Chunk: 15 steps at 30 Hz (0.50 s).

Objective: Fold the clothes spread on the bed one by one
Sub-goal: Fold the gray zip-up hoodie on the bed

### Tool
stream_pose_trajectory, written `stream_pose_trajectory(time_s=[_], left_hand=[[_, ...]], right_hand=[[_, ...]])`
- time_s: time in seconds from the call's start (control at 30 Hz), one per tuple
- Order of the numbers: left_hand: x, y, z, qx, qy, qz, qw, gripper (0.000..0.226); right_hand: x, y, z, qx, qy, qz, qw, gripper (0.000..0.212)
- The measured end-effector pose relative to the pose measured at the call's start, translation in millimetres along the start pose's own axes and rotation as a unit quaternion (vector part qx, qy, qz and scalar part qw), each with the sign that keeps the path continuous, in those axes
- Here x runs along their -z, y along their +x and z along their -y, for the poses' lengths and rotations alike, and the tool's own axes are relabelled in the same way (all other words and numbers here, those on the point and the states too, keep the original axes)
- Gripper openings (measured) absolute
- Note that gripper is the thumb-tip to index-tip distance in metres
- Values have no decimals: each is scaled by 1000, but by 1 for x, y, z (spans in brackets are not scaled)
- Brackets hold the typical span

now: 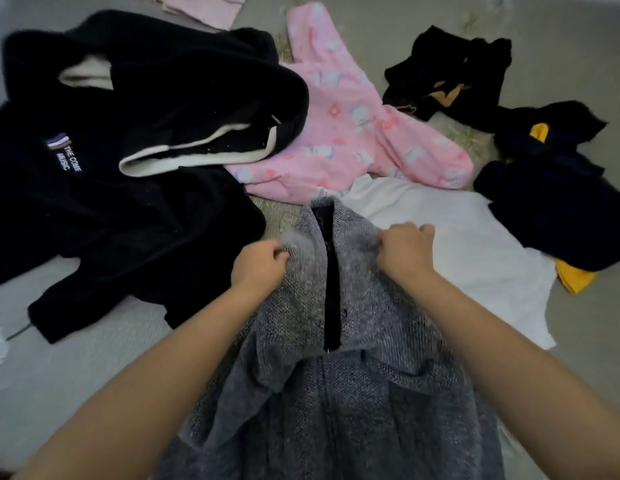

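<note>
Grey knit jacket point(353, 393) lengthwise away from viewer (collar far), left hand point(258, 266) and right hand point(405, 252) fingers pinching collar

Two hands show in the frame, the left hand point(258, 266) and the right hand point(405, 249), both on one grey knit jacket point(336, 393) at the lower middle. One black hoodie point(128, 188) fills the left side. One pink patterned sleepsuit point(339, 133) lies at the upper middle. One white garment point(474, 247) lies right of centre. Two dark garments with yellow details sit on the right: one at the upper right point(447, 71), one point(550, 188) below it. One pale pink cloth point(204, 8) shows at the top edge.
</note>
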State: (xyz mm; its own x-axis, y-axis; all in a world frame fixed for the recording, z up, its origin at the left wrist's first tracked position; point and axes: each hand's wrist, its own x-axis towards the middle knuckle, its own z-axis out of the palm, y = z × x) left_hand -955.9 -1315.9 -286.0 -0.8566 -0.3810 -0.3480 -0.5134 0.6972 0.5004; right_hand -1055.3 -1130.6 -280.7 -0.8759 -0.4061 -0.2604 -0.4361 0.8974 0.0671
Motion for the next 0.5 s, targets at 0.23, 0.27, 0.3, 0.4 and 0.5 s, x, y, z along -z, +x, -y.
stream_pose_trajectory(time_s=[0.23,0.27,0.3,0.4,0.5], left_hand=[[113,56,-51,-186,-65,-345,918,18],[121,66,-54,-190,-59,-359,912,18],[124,77,-55,-185,-55,-362,912,19],[112,108,-46,-96,-26,-314,944,30],[78,118,-27,11,-3,-206,978,58]], right_hand=[[138,66,-5,27,153,-446,881,18],[147,78,-4,25,163,-463,871,19],[149,90,-3,17,167,-455,875,21],[123,120,-4,-41,126,-314,940,31],[74,124,-2,-71,90,-119,986,42]])
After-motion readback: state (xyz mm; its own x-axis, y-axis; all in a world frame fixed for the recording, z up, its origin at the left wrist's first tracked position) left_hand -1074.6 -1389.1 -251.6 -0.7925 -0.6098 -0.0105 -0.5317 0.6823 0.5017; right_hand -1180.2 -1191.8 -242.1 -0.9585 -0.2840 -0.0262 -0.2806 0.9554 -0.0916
